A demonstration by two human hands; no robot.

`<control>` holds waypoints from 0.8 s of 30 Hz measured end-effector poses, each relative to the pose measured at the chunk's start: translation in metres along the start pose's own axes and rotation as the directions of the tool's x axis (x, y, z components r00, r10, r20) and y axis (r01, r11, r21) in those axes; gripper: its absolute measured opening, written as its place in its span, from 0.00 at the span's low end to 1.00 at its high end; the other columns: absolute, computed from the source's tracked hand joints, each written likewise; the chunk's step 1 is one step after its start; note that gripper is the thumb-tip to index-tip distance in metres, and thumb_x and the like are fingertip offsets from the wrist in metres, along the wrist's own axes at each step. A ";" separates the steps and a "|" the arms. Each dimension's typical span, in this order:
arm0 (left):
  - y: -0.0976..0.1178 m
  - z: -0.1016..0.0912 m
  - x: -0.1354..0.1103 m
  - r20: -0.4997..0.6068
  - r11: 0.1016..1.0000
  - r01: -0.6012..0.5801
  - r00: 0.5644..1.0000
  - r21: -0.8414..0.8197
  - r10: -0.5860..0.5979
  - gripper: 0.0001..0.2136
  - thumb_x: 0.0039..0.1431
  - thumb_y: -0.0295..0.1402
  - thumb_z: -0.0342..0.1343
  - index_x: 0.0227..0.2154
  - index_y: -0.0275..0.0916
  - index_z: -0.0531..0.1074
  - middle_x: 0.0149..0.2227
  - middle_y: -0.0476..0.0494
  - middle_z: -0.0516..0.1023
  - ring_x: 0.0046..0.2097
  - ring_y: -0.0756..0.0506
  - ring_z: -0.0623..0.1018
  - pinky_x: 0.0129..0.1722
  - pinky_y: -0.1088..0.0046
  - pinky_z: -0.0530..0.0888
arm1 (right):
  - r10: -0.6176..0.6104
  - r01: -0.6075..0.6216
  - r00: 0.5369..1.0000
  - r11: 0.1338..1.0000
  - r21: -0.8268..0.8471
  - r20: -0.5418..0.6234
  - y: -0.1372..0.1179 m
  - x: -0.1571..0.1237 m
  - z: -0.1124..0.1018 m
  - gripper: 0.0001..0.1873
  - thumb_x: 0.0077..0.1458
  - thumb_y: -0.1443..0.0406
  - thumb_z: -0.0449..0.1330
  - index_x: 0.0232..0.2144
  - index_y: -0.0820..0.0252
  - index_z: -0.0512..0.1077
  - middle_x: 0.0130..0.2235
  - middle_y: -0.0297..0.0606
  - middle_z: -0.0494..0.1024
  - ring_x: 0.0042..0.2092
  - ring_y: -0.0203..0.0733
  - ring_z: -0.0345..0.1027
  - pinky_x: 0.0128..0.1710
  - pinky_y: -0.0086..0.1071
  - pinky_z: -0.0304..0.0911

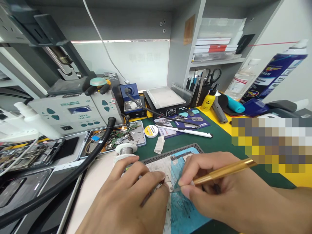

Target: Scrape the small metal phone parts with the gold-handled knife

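My right hand (219,188) is closed in a pen grip round a gold-handled tool (224,170), whose tip touches a small part on the blue work mat (181,201). My left hand (131,201) is pinched on dark tweezers (152,192), their tips meeting the same small part (169,183) between the two hands. A thin flex strip (180,156) lies on the mat just beyond my fingers.
A soldering station (73,113) and a black hose (73,175) stand at left, beside trays of phone boards (114,138). A hot plate (165,100), tool holder with scissors (207,84), a white pen-like tool (185,130), a flux tin (151,131) and a spray can (275,74) sit behind.
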State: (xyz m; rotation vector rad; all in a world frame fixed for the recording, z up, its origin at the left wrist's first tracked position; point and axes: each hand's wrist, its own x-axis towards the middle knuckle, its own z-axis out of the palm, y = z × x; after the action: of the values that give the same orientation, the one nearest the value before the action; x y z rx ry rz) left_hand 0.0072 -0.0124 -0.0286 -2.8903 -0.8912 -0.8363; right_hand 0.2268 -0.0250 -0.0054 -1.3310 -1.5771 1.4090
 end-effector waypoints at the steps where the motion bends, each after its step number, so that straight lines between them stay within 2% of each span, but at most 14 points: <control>1: 0.000 0.000 0.000 0.016 1.000 0.007 1.000 0.012 -0.007 0.08 0.64 0.25 0.53 0.34 0.43 0.76 0.43 0.55 0.82 0.41 0.48 0.76 0.57 0.62 0.64 | -0.005 0.005 1.000 1.000 -0.008 -0.006 0.000 0.000 0.000 0.05 0.47 0.72 0.64 0.24 0.59 0.72 0.21 0.28 0.69 0.22 0.29 0.53 0.19 0.23 0.49; 2: 0.000 0.001 0.000 -0.008 1.000 0.011 1.000 0.004 -0.011 0.07 0.64 0.26 0.54 0.33 0.43 0.75 0.42 0.55 0.82 0.40 0.48 0.76 0.56 0.62 0.65 | -0.006 0.006 1.000 1.000 -0.015 -0.009 0.000 0.000 0.000 0.05 0.46 0.72 0.63 0.24 0.59 0.72 0.21 0.28 0.69 0.22 0.29 0.53 0.19 0.23 0.49; 3: 0.000 0.001 0.001 -0.079 0.999 -0.043 0.996 -0.009 0.042 0.07 0.63 0.27 0.54 0.31 0.43 0.75 0.40 0.56 0.82 0.37 0.49 0.75 0.55 0.63 0.65 | -0.003 0.003 1.000 1.000 -0.021 -0.008 0.000 0.001 0.000 0.05 0.46 0.73 0.63 0.24 0.59 0.72 0.22 0.29 0.69 0.22 0.29 0.54 0.19 0.23 0.50; 4: 0.000 0.001 0.001 -0.076 0.999 -0.031 0.997 -0.013 0.030 0.06 0.64 0.28 0.54 0.32 0.43 0.75 0.40 0.56 0.82 0.37 0.49 0.75 0.55 0.63 0.65 | -0.001 0.001 1.000 1.000 -0.025 -0.008 0.000 0.001 0.000 0.05 0.46 0.73 0.63 0.24 0.59 0.72 0.22 0.29 0.70 0.22 0.30 0.55 0.19 0.23 0.50; 5: 0.000 0.000 0.001 -0.015 0.999 0.036 0.999 -0.013 -0.036 0.06 0.63 0.28 0.55 0.34 0.43 0.76 0.42 0.55 0.82 0.41 0.48 0.76 0.57 0.61 0.64 | -0.002 0.001 1.000 1.000 -0.027 -0.006 0.000 0.001 0.000 0.05 0.46 0.73 0.63 0.24 0.59 0.72 0.22 0.29 0.70 0.22 0.30 0.55 0.19 0.23 0.50; 14: 0.002 -0.004 0.004 -0.005 1.000 0.028 1.000 -0.011 -0.029 0.08 0.64 0.26 0.53 0.33 0.42 0.76 0.43 0.54 0.82 0.40 0.47 0.76 0.58 0.60 0.65 | -0.006 0.006 1.000 1.000 -0.005 -0.002 0.000 -0.001 -0.001 0.05 0.48 0.71 0.64 0.24 0.59 0.72 0.21 0.28 0.68 0.22 0.29 0.52 0.20 0.24 0.50; 18: 0.001 -0.002 0.002 -0.021 1.000 -0.002 1.000 0.010 0.003 0.11 0.63 0.24 0.51 0.36 0.44 0.77 0.40 0.53 0.82 0.39 0.48 0.76 0.55 0.62 0.68 | 0.018 -0.018 1.000 1.000 -0.019 0.022 -0.002 -0.001 -0.001 0.06 0.46 0.72 0.64 0.23 0.59 0.70 0.21 0.28 0.67 0.22 0.30 0.53 0.20 0.24 0.50; 24: 0.000 -0.001 -0.001 -0.014 1.000 0.019 1.000 -0.010 -0.019 0.08 0.64 0.28 0.54 0.37 0.46 0.77 0.44 0.56 0.82 0.40 0.47 0.77 0.57 0.60 0.66 | 0.038 -0.037 0.999 0.998 -0.053 0.022 -0.001 0.000 -0.002 0.06 0.48 0.69 0.64 0.23 0.58 0.70 0.20 0.28 0.67 0.22 0.31 0.53 0.20 0.25 0.50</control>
State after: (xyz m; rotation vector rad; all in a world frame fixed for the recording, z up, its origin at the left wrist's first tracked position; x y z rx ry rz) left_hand 0.0058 -0.0128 -0.0288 -2.8850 -0.9174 -0.8632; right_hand 0.2285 -0.0247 -0.0040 -1.3864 -1.6216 1.4188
